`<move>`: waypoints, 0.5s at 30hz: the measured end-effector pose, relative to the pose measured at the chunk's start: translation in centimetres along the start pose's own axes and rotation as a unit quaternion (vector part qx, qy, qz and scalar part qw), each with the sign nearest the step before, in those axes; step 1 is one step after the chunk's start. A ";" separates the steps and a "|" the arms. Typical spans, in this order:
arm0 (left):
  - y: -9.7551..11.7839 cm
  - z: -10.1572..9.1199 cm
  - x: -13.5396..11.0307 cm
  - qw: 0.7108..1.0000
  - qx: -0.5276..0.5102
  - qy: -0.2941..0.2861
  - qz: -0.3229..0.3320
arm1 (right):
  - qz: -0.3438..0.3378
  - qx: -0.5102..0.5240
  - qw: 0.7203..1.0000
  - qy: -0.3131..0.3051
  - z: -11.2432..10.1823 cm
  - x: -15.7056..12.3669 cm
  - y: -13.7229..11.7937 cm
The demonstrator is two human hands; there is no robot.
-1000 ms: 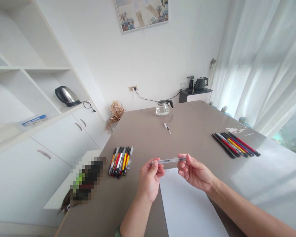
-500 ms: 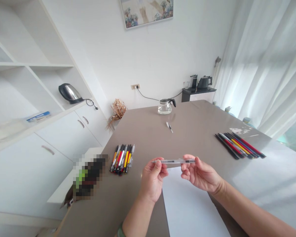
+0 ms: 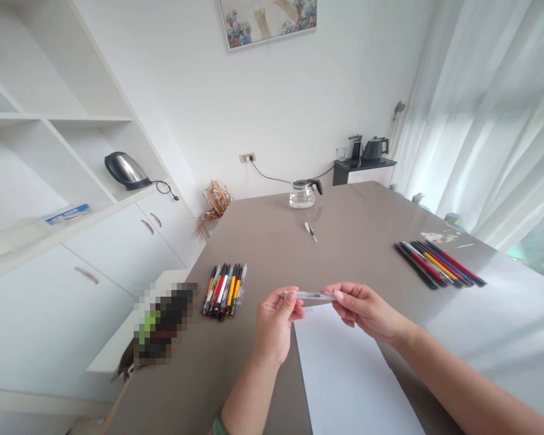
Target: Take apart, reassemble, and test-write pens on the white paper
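A clear-barrelled pen (image 3: 315,296) lies level between my two hands, above the top edge of a white sheet of paper (image 3: 349,368). My left hand (image 3: 277,320) pinches its left end between thumb and fingers. The thumb and fingers of my right hand (image 3: 362,309) are closed round its right end and hide that part. To the left lies a row of pens (image 3: 224,291) in black, white, red, yellow and clear. Another row of pens and pencil-like sticks (image 3: 439,264) rests on the right side of the table.
The brown table (image 3: 263,241) bears a glass pot (image 3: 302,194) at its far edge and a small white-and-black item (image 3: 310,232) nearer me. A pixelated dark item (image 3: 165,326) sits at the left edge. White cabinets (image 3: 113,260) stand left; curtains (image 3: 476,121) hang right.
My right hand has slid left along the pen and closed more firmly over its right end, covering the dark part. My left hand keeps its pinch, shifted slightly left.
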State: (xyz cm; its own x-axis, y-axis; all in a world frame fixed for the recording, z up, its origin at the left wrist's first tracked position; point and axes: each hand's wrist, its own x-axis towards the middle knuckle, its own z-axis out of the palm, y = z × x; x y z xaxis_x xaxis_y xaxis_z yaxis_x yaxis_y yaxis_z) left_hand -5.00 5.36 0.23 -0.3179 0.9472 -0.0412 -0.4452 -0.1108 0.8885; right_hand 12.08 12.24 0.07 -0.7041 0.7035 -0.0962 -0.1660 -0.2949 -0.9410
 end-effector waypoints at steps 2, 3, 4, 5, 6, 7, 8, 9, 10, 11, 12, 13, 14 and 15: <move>-0.2 0.0 0.0 1.000 -0.004 -0.006 0.005 | 0.021 -0.005 1.000 0.002 -0.3 0.0 -0.1; -0.2 0.0 0.0 1.000 -0.012 -0.007 0.011 | 0.031 0.006 0.999 0.003 -0.4 0.0 -0.1; -0.3 -0.1 0.0 1.000 -0.021 -0.006 0.017 | 0.040 0.021 0.999 0.005 -0.5 0.0 -0.1; -0.3 -0.1 0.1 0.999 -0.027 -0.004 0.021 | 0.048 0.036 0.998 0.008 -0.6 0.1 -0.1; -0.3 -0.2 0.2 0.999 -0.030 0.000 0.023 | 0.054 0.047 0.997 0.011 -0.7 0.1 -0.1; -0.4 -0.3 0.3 0.999 -0.030 0.003 0.022 | 0.059 0.055 0.997 0.015 -0.8 0.1 -0.1; -0.4 -0.4 0.4 0.999 -0.027 0.006 0.018 | 0.064 0.061 0.996 0.017 -0.9 0.2 0.0; -0.5 -0.4 0.5 1.000 -0.023 0.007 0.013 | 0.067 0.065 0.995 0.018 -0.9 0.2 0.0; -0.6 -0.5 0.6 1.000 -0.021 0.008 0.009 | 0.069 0.066 0.995 0.018 -0.9 0.3 0.1; -0.7 -0.5 0.6 1.000 -0.018 0.010 0.006 | 0.071 0.065 0.995 0.018 -0.9 0.3 0.1; -0.8 -0.6 0.7 1.000 -0.016 0.012 0.005 | 0.071 0.063 0.995 0.017 -0.9 0.3 0.2; -0.9 -0.6 0.7 1.000 -0.014 0.016 0.008 | 0.070 0.060 0.996 0.016 -0.8 0.3 0.2; -0.9 -0.6 0.7 1.000 -0.012 0.020 0.012 | 0.068 0.056 0.996 0.015 -0.7 0.3 0.2; -0.9 -0.6 0.7 0.999 -0.010 0.025 0.018 | 0.066 0.052 0.996 0.014 -0.6 0.3 0.2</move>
State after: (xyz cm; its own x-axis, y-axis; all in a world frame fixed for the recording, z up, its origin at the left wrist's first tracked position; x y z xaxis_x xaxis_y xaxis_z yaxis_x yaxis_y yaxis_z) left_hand -5.35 5.93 -0.94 -0.3756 0.9262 -0.0318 -0.4483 -0.1516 0.8809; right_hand 12.21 12.79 -0.36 -0.7050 0.6717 -0.2275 -0.1449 -0.4505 -0.8809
